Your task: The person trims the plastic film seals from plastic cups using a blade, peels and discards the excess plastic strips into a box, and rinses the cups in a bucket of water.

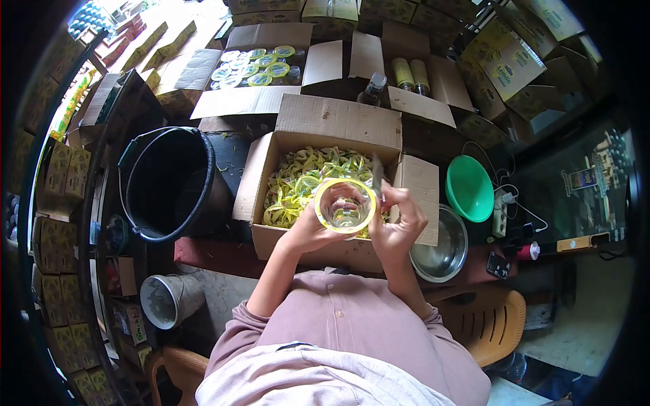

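My left hand [306, 229] is closed around a clear plastic cup [347, 220] with a yellow rim, its round end facing up towards me. Close to the cup's right side is my right hand [401, 222], its fingers bent and pinched on a knife [377, 174]. Only a thin, blurred grey blade shows, pointing away from me; the handle is hidden in the fingers. Both hands are above an open cardboard box [338, 120] full of curled yellow-and-clear plastic scraps [291, 186].
A dark bucket [218, 203] stands left of the box. A green bowl [469, 188] and a metal bowl [447, 254] are at right, near a power strip [500, 215]. Behind, one carton [237, 105] holds several yellow-lidded cups; another [426, 108] holds bottles.
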`<state>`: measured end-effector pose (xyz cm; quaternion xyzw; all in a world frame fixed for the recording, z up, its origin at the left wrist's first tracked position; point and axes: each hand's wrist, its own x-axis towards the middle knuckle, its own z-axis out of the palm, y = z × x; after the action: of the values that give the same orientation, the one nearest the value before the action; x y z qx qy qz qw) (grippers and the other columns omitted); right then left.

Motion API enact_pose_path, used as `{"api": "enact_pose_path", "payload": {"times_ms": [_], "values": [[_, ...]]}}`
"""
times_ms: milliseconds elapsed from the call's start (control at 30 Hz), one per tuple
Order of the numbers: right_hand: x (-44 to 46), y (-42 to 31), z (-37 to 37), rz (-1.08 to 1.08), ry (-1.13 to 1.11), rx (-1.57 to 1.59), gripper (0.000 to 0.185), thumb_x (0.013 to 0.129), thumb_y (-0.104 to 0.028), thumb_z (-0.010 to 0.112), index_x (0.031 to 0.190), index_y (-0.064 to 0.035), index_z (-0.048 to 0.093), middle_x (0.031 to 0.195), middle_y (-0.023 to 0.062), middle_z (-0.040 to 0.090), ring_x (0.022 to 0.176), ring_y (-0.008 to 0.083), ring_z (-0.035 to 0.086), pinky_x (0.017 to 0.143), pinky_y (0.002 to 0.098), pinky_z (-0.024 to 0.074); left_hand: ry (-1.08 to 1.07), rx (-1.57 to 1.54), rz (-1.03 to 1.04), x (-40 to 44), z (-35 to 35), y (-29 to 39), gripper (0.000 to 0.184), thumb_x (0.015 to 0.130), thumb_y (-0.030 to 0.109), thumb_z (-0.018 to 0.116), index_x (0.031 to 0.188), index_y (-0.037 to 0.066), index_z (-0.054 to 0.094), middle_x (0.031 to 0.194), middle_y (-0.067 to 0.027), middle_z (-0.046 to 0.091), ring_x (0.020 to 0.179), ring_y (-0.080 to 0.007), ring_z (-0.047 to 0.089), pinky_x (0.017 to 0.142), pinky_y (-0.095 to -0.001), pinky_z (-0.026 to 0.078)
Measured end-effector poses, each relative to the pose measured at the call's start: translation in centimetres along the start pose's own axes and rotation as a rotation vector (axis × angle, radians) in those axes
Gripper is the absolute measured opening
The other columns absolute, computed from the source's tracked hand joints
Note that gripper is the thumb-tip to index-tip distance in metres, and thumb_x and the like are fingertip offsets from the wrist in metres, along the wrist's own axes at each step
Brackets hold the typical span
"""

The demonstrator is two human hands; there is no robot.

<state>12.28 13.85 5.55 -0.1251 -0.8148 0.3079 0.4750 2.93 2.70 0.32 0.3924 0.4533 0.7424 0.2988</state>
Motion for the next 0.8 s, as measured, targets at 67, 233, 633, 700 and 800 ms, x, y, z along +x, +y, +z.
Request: {"api": "enact_pose_path", "payload": {"times_ms": [67,233,633,700,800], "values": [[-0.1,0.2,0.2,0.042,0.065,0.036,0.021,0.067,0.004,0.064,0.087,-0.0021,0.063,0.069,0.0073,0.059,0.051,0.0127,0.054,0.047,0.0228,0.0417,0.024,-0.02,0.003,0.3,0.4,0.3,0.064,0.065,0.005,0.074,0.119,0.006,0.039,0.113,-0.008,0.049,0.108,-0.0161,0.047,0.089,-0.0324,0.042],[-0.7,0.0,-0.4,0.044,0.038,0.024,0.018,0.068,0.003,0.064,0.085,-0.0023,0.063,0.07,0.0073,0.06,0.053,0.0128,0.055,0.049,0.0232,0.0434,0.088,-0.04,0.075,0.7,0.1,-0.3,0.067,0.068,0.005,0.069,0.124,0.003,0.034,0.115,-0.0088,0.047,0.111,-0.0178,0.044,0.097,-0.0355,0.034],[-2.0,-0.7,0.0,-0.006,0.04,-0.034,0.016,0.068,0.001,0.064,0.084,-0.003,0.06,0.073,0.0078,0.061,0.058,0.0167,0.06,0.053,0.0252,0.0484,0.115,0.018,0.111,0.5,1.2,0.3,0.066,0.071,0.008,0.065,0.126,0.002,0.029,0.113,-0.0105,0.045,0.112,-0.0198,0.043,0.096,-0.0344,0.034],[-2.1,-0.5,0.1,-0.007,0.044,-0.042,0.016,0.068,0.001,0.064,0.083,-0.003,0.06,0.073,0.0078,0.061,0.058,0.0173,0.06,0.053,0.0255,0.0487,0.104,0.052,0.119,0.4,1.1,0.1,0.066,0.07,0.007,0.066,0.125,0.002,0.029,0.114,-0.0108,0.045,0.111,-0.0199,0.043,0.096,-0.0338,0.035],[-1.8,-0.2,0.0,-0.041,0.052,-0.084,0.016,0.068,0.001,0.064,0.084,-0.0028,0.06,0.073,0.0079,0.061,0.058,0.0172,0.06,0.053,0.0258,0.049,0.053,0.092,0.121,0.2,0.8,0.0,0.068,0.069,0.007,0.067,0.125,0.002,0.029,0.115,-0.0113,0.045,0.11,-0.0195,0.044,0.094,-0.0329,0.036]]}}
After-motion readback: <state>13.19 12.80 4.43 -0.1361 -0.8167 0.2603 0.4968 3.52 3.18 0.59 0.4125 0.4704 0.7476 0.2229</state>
